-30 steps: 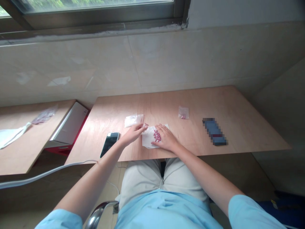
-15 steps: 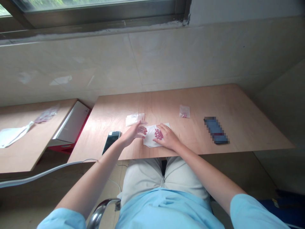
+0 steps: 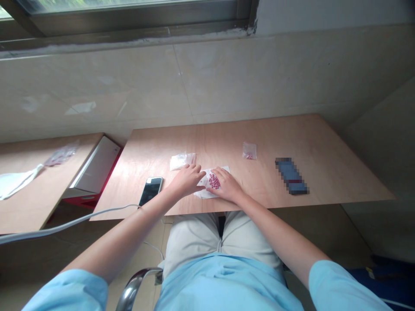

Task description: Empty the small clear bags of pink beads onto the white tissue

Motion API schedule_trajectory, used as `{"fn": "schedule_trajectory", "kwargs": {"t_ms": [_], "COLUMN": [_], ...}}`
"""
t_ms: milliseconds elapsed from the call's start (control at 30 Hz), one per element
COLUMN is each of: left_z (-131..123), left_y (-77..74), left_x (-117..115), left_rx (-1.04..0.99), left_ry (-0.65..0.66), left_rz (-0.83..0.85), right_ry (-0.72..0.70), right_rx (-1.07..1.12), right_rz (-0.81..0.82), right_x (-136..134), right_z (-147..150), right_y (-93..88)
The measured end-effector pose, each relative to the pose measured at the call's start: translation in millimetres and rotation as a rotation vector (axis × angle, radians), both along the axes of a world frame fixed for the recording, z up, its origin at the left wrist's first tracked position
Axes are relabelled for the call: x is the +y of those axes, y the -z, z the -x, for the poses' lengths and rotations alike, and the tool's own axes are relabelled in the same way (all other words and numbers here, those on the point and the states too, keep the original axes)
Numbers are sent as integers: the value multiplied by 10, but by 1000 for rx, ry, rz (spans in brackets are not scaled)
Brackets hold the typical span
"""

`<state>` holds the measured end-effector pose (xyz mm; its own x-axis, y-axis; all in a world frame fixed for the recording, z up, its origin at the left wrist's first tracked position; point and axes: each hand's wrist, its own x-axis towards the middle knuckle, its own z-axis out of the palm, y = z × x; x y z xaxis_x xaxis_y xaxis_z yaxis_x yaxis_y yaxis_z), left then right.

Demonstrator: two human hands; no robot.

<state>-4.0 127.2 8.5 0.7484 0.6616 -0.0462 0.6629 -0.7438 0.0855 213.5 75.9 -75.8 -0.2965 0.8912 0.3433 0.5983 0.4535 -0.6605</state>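
Much of the white paper (image 3: 202, 194) is covered by both hands. Its left edge is hidden under the left hand (image 3: 187, 179), so it cannot be told whether those fingers pinch it. The right hand (image 3: 228, 186) is laid flat on the paper, fingers stretched out. Between the hands, a small heap of round pink pills (image 3: 214, 180) is seen on the paper, too small to be counted. Well right of the right hand, an object (image 3: 291, 176) on the table (image 3: 292, 134) is pixelated.
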Motion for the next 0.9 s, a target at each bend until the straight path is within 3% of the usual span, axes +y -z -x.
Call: {"fn": "schedule_trajectory", "kwargs": {"t_ms": [300,467,567,667,900], "left_z": [33,331,562,696,623], "left_y": [-101,-244,-255,-92,706], "left_x": [15,317,574,751,780], "left_rx": [-54,-272,-422,-483,-272], "left_ry": [-20,-250,-412,-500,-492], "left_rz": [-50,-155,-230,-233,-80], "right_ry": [-6,-20,-23,-24,-30], "right_rx": [-15,-18,-9,4,25], "right_rz": [-1,-1,3,9,20], "right_x": [3,17,16,4,-3], "right_z": [2,-4,1,22,45], "right_y": [-2,19,11,-11,-46]}}
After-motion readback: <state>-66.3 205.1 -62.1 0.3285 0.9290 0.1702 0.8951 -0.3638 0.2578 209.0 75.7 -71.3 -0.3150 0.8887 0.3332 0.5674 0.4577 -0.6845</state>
